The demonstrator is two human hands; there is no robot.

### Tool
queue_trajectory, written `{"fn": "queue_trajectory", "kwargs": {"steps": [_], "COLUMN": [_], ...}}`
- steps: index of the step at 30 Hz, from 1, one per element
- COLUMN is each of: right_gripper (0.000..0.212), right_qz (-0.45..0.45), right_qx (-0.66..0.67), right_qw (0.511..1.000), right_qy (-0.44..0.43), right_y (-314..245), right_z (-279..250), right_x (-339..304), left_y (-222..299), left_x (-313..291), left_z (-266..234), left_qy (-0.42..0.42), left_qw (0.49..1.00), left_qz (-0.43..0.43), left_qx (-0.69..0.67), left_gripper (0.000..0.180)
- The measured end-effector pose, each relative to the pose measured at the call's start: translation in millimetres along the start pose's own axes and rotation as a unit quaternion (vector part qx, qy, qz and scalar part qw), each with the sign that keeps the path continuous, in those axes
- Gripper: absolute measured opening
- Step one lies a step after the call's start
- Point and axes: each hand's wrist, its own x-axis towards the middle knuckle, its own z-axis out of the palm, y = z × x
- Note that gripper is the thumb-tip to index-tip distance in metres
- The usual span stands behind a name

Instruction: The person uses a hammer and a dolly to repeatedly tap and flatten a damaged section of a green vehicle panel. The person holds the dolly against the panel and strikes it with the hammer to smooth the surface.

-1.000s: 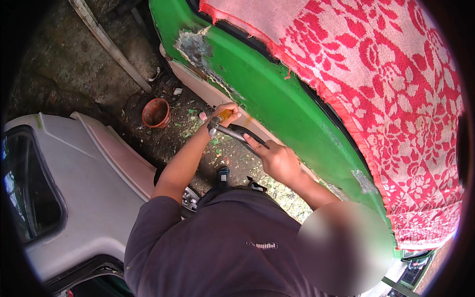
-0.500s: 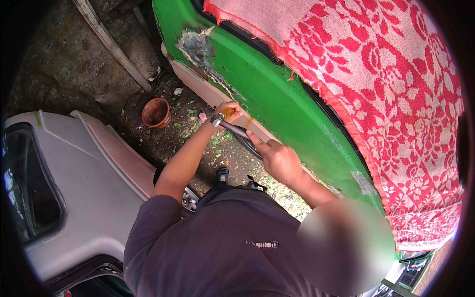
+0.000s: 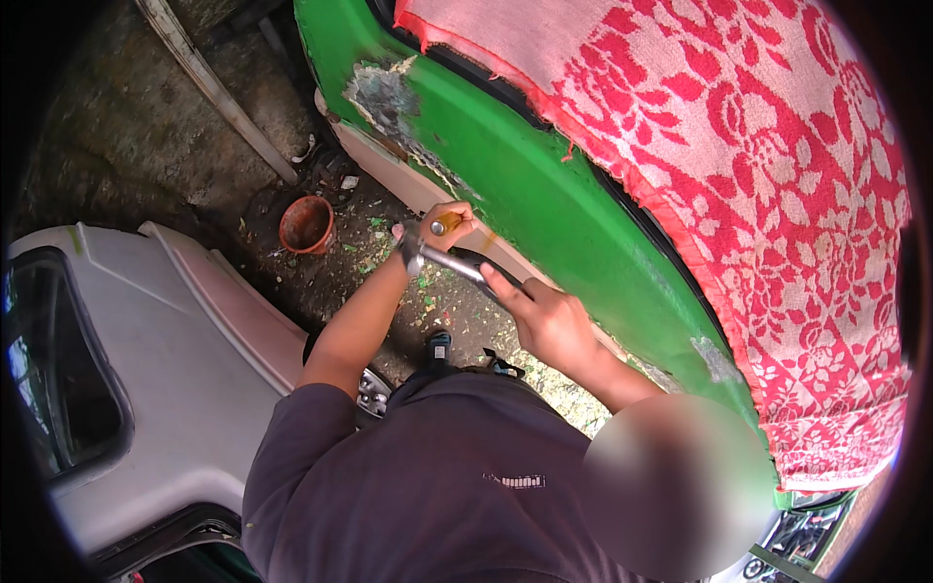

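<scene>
My right hand (image 3: 556,328) is closed round the dark grip of a hammer (image 3: 457,264), its forefinger lying along the shaft. The steel hammer head is slightly blurred and hangs over my left wrist, a little short of the amber handle's end. In my closed left hand (image 3: 455,216) is an amber-handled tool (image 3: 446,223) with a round metal cap on its butt. Its far end is hidden, so I cannot tell whether it is a chisel or a screwdriver. Both hands are beside the lower edge of a green vehicle panel (image 3: 525,194), which has bare, flaking patches.
A red-and-pink floral cloth (image 3: 709,185) covers the vehicle's upper part. To the left stands a grey vehicle body (image 3: 175,360) with a dark window. An orange-brown pot (image 3: 307,225) and a long pale strip (image 3: 219,92) are on the ground, amid scattered paint flakes.
The hammer head has swung down and slightly left, from near the amber handle's end to over my left wrist. My left hand holds almost the same place.
</scene>
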Motion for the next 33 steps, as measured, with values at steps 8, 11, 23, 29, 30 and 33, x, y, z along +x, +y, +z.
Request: {"fn": "queue_trajectory", "kwargs": {"steps": [8, 11, 23, 29, 30, 33], "right_gripper": [0.058, 0.059, 0.051, 0.061, 0.064, 0.051], "right_qz": [0.049, 0.083, 0.06, 0.057, 0.034, 0.09], "right_qx": [0.018, 0.004, 0.05, 0.049, 0.061, 0.022], "right_qw": [0.998, 0.996, 0.996, 0.997, 0.997, 0.996], "right_qy": [-0.036, -0.018, 0.034, 0.021, 0.045, 0.008], "right_y": [-5, 11, 8, 16, 15, 20], "right_z": [-7, 3, -8, 1, 0, -1], "right_x": [7, 10, 3, 14, 12, 12], "left_y": [3, 14, -10, 2, 1, 1], "left_x": [7, 16, 11, 16, 16, 22], "left_z": [-2, 4, 0, 0, 1, -3], "left_qy": [0.014, 0.017, 0.017, 0.026, 0.025, 0.02], "left_qw": [1.0, 0.999, 0.999, 0.998, 0.998, 0.997], "left_qz": [-0.014, -0.037, -0.033, -0.05, -0.051, -0.077], "left_qx": [0.014, 0.023, -0.011, 0.017, 0.013, 0.022], "left_gripper": [0.028, 0.026, 0.029, 0.029, 0.029, 0.029]}}
